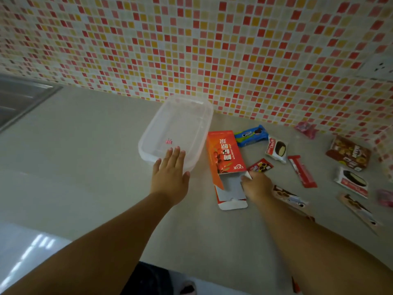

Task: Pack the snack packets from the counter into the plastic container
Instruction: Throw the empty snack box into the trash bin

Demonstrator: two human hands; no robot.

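The clear plastic container (pixel 197 116) sits on the grey worktop (pixel 89 150) near its back edge, one short end close to the mosaic-tiled wall (pixel 191 39). A small pink clip (pixel 169 141) shows through its floor near the front end.

The left hand (pixel 170 173) lies flat with straight fingers together, fingertips over the container's near rim; it holds nothing.

Just right of the container lies an orange carton (pixel 225 154) with its near end torn open and the flaps spread toward the worktop's front edge. The right hand (pixel 256 184) is beside that open end, fingers curled down onto a small red snack packet (pixel 260 166) and what looks like a white edge of packaging; whether it has a real grip on either cannot be told.

More packets are scattered to the right. A blue biscuit packet (pixel 252 135) lies behind the carton near the wall, a white-and-red cake packet (pixel 276 150) just right of it, and a long red bar (pixel 302 171) further right. A brown box (pixel 348 155) and a second cake packet (pixel 352 182) lie toward the right edge. Two long pale packets (pixel 290 196) (pixel 359 209) lie nearest the front, the first touching the right wrist. A pink wrapper (pixel 307 129) sits against the wall.

A steel sink (pixel 19 99) is set in the far-left corner.
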